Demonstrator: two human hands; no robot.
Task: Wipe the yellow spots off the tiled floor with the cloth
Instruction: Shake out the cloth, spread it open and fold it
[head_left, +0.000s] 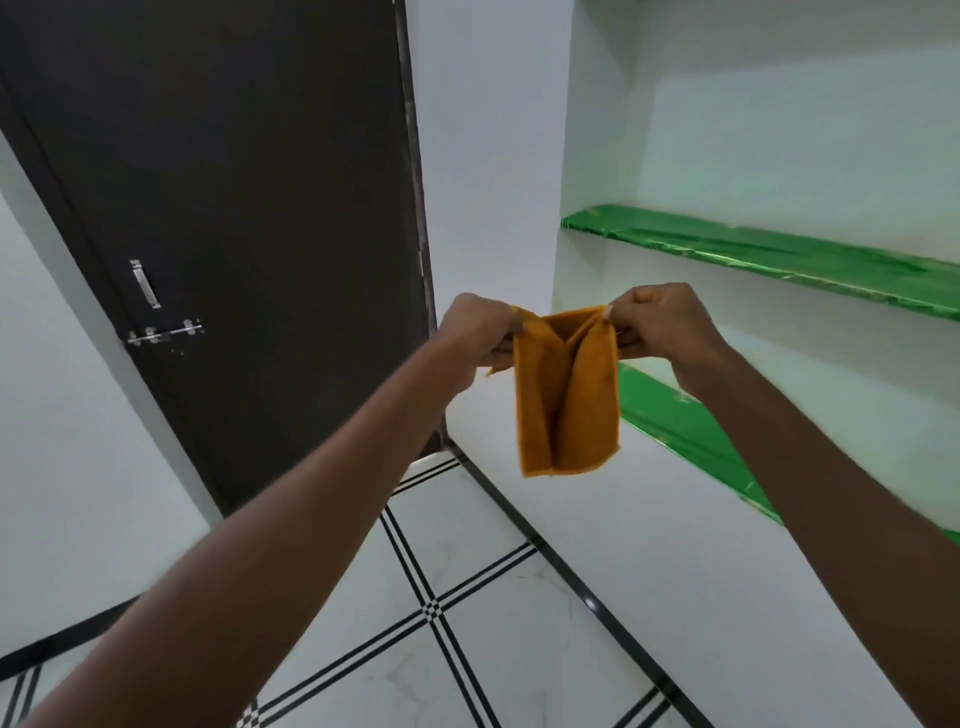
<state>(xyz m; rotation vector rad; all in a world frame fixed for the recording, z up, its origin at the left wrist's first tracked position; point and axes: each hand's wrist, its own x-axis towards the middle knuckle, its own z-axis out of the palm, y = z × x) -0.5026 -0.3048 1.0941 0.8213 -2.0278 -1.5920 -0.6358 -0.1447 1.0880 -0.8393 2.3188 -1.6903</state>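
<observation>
Cloth: orange, soft napped fabric, folded into hanging pleats, stitched hem, held up in the air between both hands. Left hand: at the cloth's 10 o'clock corner, fingers curled, pinching the top edge. Right hand: at its 2 o'clock corner, pinching likewise. Floor: glossy white tiles, black striped borders, well below the cloth. Door: dark brown, matte, metal bolt. Shelves: green, shiny covering, set in a white wall.
</observation>
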